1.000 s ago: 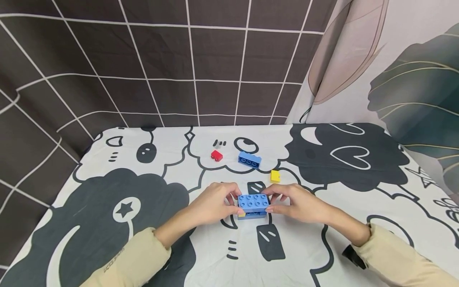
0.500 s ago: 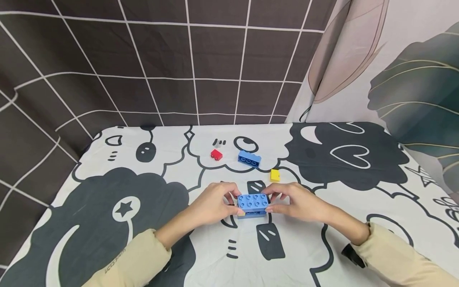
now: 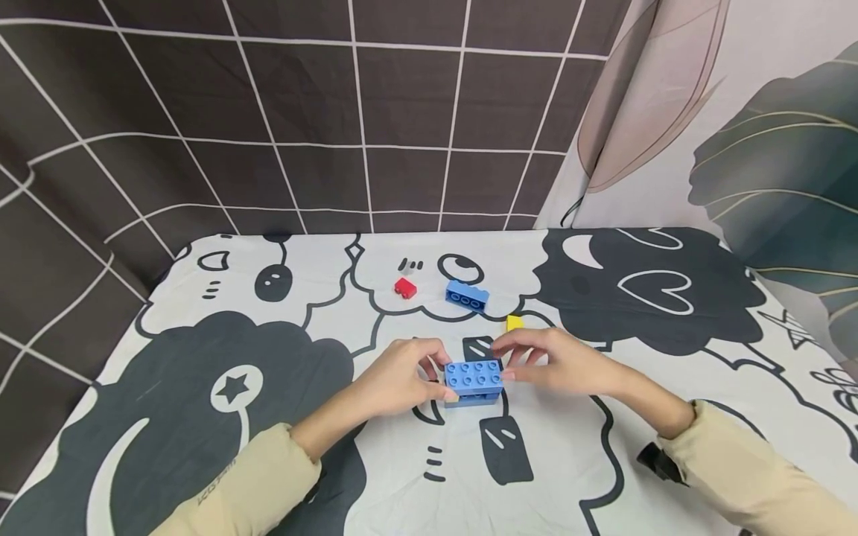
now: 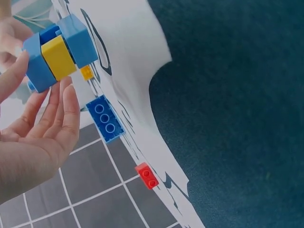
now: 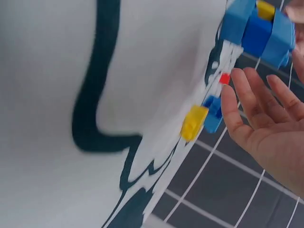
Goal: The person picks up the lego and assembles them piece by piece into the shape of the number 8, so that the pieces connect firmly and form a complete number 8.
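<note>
- Brick stack (image 3: 473,378): on the printed cloth (image 3: 389,461), studs up; yellow piece (image 4: 59,57) and blue piece (image 5: 257,35) in its middle layer.
- Left hand (image 3: 402,378): grip clamped on the stack's left end.
- Right hand (image 3: 561,362): grip apart, just beside the stack's right end.
- Beyond the stack: loose yellow brick (image 3: 514,322), long blue brick (image 3: 467,296), red brick (image 3: 405,288).

Loose bricks (image 3: 467,296) on cloth (image 3: 395,458), behind brick stack (image 3: 473,378)

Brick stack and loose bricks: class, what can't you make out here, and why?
Loose yellow brick, head view: lower part hidden by the right hand.
Stack's yellow brick, head view: mostly hidden by the top blue brick and left hand.
Red brick, right wrist view: studs too small and blurred.
Brick stack, right wrist view: cut off by the top edge.
</note>
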`<state>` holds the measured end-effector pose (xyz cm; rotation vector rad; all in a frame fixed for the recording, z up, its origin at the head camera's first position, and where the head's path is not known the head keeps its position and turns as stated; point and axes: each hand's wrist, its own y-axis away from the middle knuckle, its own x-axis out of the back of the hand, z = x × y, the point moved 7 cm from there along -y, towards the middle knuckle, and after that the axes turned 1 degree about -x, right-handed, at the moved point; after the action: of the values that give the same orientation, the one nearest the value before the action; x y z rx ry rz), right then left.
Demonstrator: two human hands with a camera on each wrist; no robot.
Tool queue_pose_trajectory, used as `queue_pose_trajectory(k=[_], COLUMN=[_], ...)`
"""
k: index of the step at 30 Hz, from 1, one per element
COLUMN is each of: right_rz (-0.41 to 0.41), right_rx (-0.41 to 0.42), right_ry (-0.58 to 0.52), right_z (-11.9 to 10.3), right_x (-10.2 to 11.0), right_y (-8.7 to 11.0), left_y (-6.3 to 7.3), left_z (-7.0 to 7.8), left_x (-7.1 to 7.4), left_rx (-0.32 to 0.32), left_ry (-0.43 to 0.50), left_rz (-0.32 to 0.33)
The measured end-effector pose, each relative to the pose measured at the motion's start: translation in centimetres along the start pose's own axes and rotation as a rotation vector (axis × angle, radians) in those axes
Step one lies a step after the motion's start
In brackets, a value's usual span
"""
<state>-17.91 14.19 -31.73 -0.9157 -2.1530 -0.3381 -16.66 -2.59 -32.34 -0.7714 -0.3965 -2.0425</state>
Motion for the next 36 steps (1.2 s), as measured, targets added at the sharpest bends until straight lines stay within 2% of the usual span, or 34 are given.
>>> queue_pose_trajectory(k=[3, 6, 11, 19, 27, 36], right_rz=[0.037, 0.082, 0.113, 0.109, 0.126, 0.146], right_rx=[-0.027, -0.093, -0.169, -0.206, -0.228, -0.253], right_ry=[-0.002, 0.029, 0.064, 0.120, 0.103, 0.137], right_z=[1.1, 2.4, 4.1, 5.4, 6.2, 6.5], right_x=[1.1, 2.1, 2.7, 2.8, 2.7, 2.6], right_y=[-0.2, -0.3, -0.3, -1.1, -1.6, -1.7], left_y=[0.0, 0.0, -0.1, -0.1, -0.1, 0.0], left_z=[0.0, 0.0, -0.1, -0.2, -0.2, -0.2], left_x=[0.0, -0.1, -0.1, -0.1, -0.1, -0.1], left_rx=[0.000, 0.002, 0.005, 0.008, 0.018, 0.018], left_ry=[0.001, 0.005, 0.007, 0.006, 0.007, 0.010], left_rz=[-0.003, -0.008, -0.011, -0.009, -0.012, -0.009])
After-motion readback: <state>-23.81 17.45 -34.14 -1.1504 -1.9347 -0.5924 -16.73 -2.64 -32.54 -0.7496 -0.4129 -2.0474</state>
